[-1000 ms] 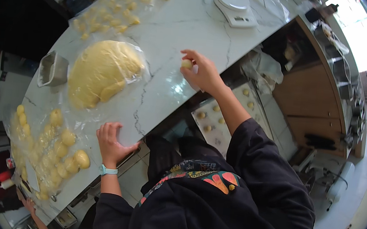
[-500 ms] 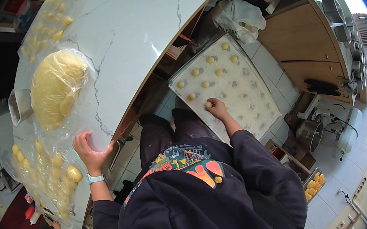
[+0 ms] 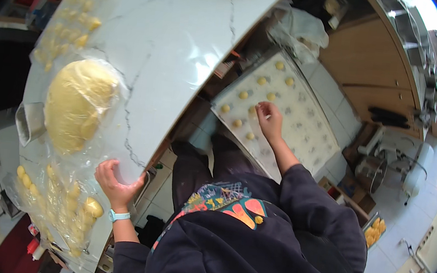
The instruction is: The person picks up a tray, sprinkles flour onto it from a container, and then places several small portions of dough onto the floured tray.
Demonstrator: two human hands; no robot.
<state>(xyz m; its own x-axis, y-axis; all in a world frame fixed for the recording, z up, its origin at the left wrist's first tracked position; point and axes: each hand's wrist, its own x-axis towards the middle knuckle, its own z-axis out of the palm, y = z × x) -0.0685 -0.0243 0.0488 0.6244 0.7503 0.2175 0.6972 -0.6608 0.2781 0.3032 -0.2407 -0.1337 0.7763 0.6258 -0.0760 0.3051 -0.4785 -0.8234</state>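
My right hand (image 3: 269,120) hovers over a large tray (image 3: 304,116) lined with pale paper, its fingers curled together with nothing visible in them. Several small dough balls (image 3: 271,96) sit in rows on the tray's left part; one is partly covered by my fingertips. Nearer to me, another dough ball (image 3: 250,136) rests on the paper. My left hand (image 3: 118,184) lies at the edge of the marbled white counter (image 3: 169,50), thumb and fingers spread, holding nothing. Beyond it, a big yellow dough mound (image 3: 79,104) lies under clear plastic.
Plastic-covered dough pieces (image 3: 75,23) occupy the counter's far left, with more dough balls (image 3: 93,207) close to my left wrist. A white container (image 3: 30,123) leans beside the mound. At right stand a mixer (image 3: 416,172) and a tray of yellow pieces (image 3: 375,231). A plastic bag (image 3: 300,32) lies behind the tray.
My right hand has let go of a dough ball on the tray and moved up and away from it. My left hand stays at the counter edge. The view has shifted slightly.
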